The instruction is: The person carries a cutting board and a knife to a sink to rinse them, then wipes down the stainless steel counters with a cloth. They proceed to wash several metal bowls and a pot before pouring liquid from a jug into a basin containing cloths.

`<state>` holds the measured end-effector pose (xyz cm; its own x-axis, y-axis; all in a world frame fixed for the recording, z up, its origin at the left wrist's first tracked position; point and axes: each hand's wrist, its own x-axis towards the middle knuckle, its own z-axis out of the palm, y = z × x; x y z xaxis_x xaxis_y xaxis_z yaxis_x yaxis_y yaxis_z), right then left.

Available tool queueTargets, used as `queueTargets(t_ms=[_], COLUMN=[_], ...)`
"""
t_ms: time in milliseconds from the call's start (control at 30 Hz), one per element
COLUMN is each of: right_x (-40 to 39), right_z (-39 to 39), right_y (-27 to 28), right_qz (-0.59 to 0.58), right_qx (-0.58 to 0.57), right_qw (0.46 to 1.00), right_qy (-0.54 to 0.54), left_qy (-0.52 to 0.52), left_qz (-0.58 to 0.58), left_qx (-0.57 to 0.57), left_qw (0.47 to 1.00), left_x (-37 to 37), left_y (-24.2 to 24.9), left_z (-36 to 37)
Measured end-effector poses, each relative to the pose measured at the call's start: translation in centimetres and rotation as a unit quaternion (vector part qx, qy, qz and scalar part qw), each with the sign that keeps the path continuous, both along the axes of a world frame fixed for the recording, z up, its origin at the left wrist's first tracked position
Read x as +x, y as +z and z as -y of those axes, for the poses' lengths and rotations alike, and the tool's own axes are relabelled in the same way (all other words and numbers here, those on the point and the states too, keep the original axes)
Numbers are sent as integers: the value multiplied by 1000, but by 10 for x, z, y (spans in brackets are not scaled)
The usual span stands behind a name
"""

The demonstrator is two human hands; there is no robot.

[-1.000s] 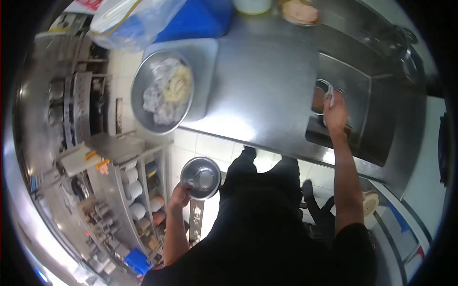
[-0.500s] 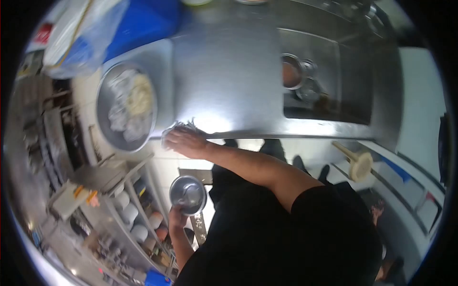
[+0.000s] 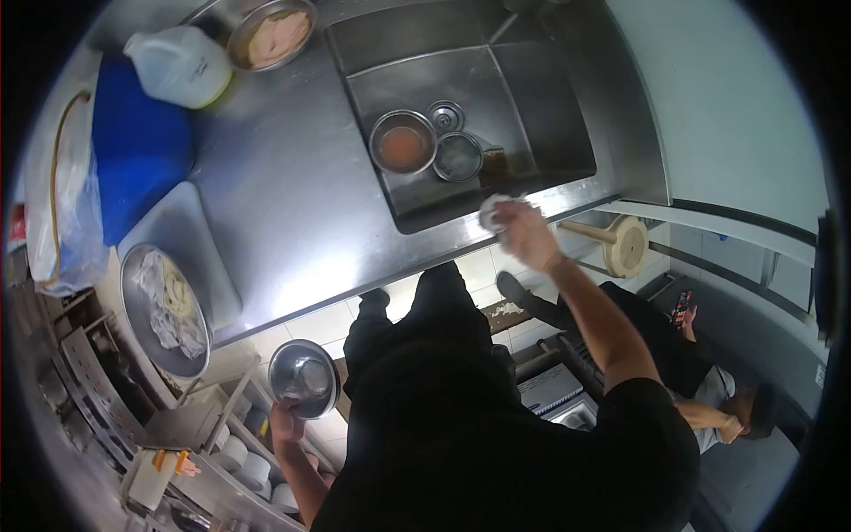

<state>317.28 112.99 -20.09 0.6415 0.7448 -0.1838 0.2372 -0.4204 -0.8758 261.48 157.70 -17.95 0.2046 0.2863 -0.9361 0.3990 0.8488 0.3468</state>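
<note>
My left hand (image 3: 288, 424) grips the rim of a round metal bowl (image 3: 304, 379) held low in front of the counter. The bowl's shiny inside shows, with no food visible in it. My right hand (image 3: 530, 238) is closed on a crumpled whitish cloth (image 3: 498, 213) at the front rim of the sink (image 3: 417, 215). Part of the cloth is hidden under my fingers, and the hand is slightly blurred. In the sink stand a metal bowl with orange-brown contents (image 3: 403, 146) and a smaller round metal container (image 3: 458, 157) beside the drain.
A large metal basin (image 3: 202, 359) with whitish contents is at the counter's left end, near a white board (image 3: 182, 222). A plastic jug (image 3: 182, 69) and a bowl of pale pink food (image 3: 279, 40) stand farther back. To the right are a round stool (image 3: 627, 246) and another person (image 3: 709, 390) holding a phone.
My right hand with the cloth has moved right, from the counter's left front edge to the sink's front rim. My view has shifted right. My left hand still holds the bowl.
</note>
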Motion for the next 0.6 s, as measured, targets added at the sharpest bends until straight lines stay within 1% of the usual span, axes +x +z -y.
queueTargets(t_ms=[33,67,100,133,200,267,333,367,433,467,500,567,600], right_x=[24,48,65,86,123,152,175,185,206,216,224,234,228], right_z=[30,59,78,87,119,135,120,110,93,82,76,66,67], right_y=[-3,-5,0,11,2,3,13,10,7,17,28,44,40], right_qz=[188,353,328,351,367,353,330,338,348,333,367,426,460], right_qx=[-75,-131,-133,-169,-217,-259,-288,-251,-181,-209,-220,-244,-285], right_qw=[978,924,935,921,905,899,899,907,916,909,887,834,797], right_qy=[46,63,24,15,-10,-18,-3,-30,-87,-137,-176,-253,-268], left_qy=[2,7,14,10,-87,-45,32,75,-53,-57,-61,56,48], left_qz=[-24,-45,-63,-44,-5,32,41,44,75,70,65,25,43], left_qx=[21,44,68,78,156,137,98,81,225,248,270,221,222], left_qw=[1000,998,996,996,984,989,994,993,970,965,959,973,973], left_x=[12,29,48,71,99,141,193,204,216,225,240,267,270], left_y=[4,9,15,24,16,12,0,-3,-16,-16,-10,5,6], left_z=[-1,-1,-1,1,-8,-4,-7,-8,-9,-7,-4,4,7])
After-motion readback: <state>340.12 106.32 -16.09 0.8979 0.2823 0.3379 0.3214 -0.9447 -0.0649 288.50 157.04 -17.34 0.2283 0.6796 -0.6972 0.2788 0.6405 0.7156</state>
